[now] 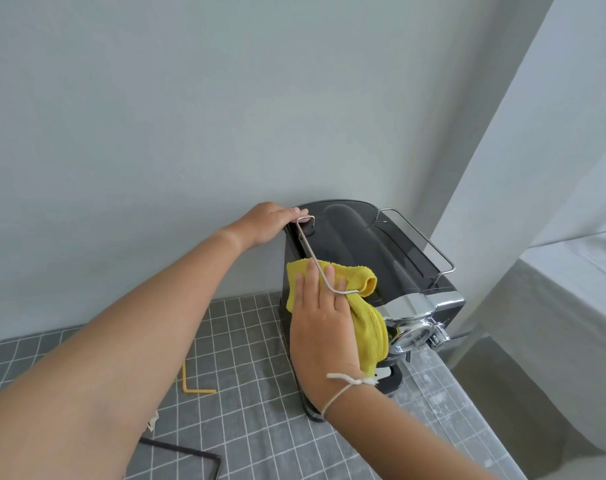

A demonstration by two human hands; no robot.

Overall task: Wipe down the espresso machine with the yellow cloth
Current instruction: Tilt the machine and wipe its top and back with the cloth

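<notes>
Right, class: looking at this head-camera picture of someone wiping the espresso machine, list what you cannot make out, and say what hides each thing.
1. The espresso machine's left side panel: covered by the yellow cloth and the right hand.
2. Its front controls: foreshortened, facing away from the camera.
3. The left hand's fingertips: curled over the machine's back edge.
4. The dark frame on the checked tablecloth: cut by the bottom edge.

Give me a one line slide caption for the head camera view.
Right hand presses yellow cloth against espresso machine while left hand steadies its top rear edge.
</notes>
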